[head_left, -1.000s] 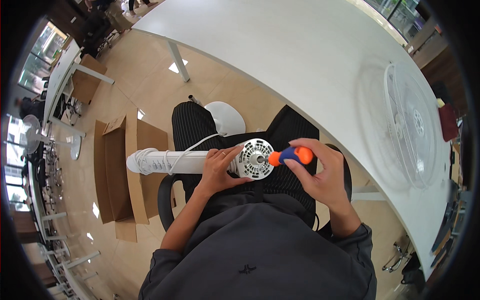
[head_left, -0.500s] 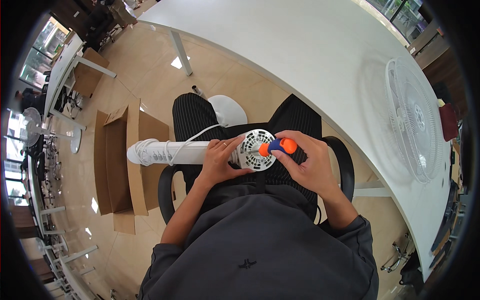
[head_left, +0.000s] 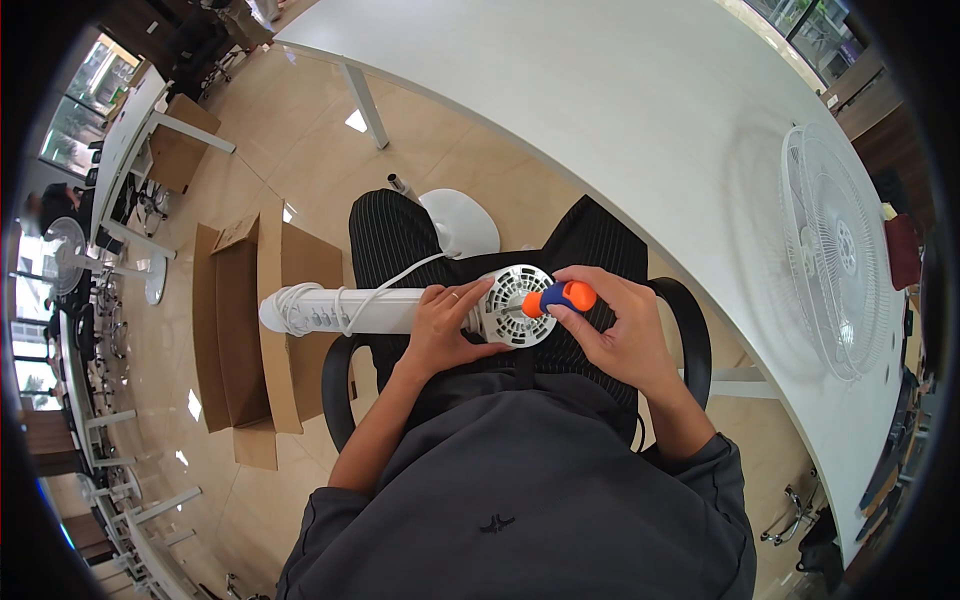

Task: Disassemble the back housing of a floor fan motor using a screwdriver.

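Observation:
Across my lap lies a white fan body (head_left: pixel 372 312), its cord (head_left: pixel 300 305) wound around the left end. The round, slotted motor housing (head_left: pixel 520 332) faces up at the right end. My left hand (head_left: pixel 447 328) is closed around the neck beside that housing, thumb and fingers on its edge. My right hand (head_left: pixel 622 325) grips the orange and blue handle of a screwdriver (head_left: pixel 556 299). The screwdriver's shaft points left, over the middle of the slotted face; I cannot tell exactly where its tip sits.
A white table (head_left: pixel 640 120) curves past on the right, with a clear fan grille (head_left: pixel 840 250) lying on it. At left an open cardboard box (head_left: pixel 285 330) stands on the floor. A round white base (head_left: pixel 462 222) with a short pole is beyond my knees. Chair armrests (head_left: pixel 695 335) flank me.
My hands, the fan body and the screwdriver keep nearly the same places relative to each other. The whole view has shifted slightly.

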A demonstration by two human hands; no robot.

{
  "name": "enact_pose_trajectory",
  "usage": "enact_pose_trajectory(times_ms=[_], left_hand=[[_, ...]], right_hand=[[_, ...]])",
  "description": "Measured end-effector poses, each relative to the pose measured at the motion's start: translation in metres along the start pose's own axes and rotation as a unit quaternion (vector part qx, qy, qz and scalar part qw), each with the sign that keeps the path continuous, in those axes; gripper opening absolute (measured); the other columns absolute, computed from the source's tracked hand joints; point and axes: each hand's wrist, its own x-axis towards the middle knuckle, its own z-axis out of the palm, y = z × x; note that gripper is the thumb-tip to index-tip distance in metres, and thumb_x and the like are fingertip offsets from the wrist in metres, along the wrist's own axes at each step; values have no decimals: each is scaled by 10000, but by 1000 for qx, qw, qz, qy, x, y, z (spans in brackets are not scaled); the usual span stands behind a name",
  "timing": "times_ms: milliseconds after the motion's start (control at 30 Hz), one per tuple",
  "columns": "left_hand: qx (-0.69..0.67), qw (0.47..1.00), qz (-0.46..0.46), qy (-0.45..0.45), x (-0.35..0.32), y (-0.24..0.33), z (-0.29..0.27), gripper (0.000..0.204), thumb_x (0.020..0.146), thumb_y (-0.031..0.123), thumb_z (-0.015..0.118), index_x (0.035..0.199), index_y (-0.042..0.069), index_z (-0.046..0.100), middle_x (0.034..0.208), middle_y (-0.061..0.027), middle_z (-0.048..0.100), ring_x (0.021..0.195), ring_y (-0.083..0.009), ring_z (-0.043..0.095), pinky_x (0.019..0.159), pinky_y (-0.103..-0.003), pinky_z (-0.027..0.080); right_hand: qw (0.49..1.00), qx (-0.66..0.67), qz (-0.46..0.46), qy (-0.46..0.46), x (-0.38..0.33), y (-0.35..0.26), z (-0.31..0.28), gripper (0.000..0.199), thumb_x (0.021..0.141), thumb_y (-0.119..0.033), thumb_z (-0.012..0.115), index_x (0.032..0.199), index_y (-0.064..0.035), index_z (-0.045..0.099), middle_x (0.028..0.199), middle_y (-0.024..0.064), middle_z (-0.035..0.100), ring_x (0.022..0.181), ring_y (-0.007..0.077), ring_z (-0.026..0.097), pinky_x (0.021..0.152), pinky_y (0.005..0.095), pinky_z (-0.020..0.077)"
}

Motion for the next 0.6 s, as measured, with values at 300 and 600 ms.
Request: enact_pose_trajectory(times_ms=[300, 600], left_hand=[[10, 1000, 12, 5, -3, 0, 0, 994, 562, 487, 954, 1410, 116, 590, 1217, -63, 716, 1011, -194, 692, 921, -358, 444], [3, 1000, 2, 3, -4, 0, 2, 993, 542, 449, 971, 1403, 111, 610, 1220, -59, 722, 1040, -181, 693, 954, -348, 438]], right_hand=[[1000, 1, -22, -12, -8, -3, 0, 327, 855, -92, 796, 1140, 12, 674, 1016, 180, 745, 898, 324, 746, 769, 353, 584], [999, 10, -31, -28, -8, 0, -4, 328, 853, -94, 795, 1142, 7, 677, 1041, 174, 749, 916, 328, 745, 788, 359, 586]])
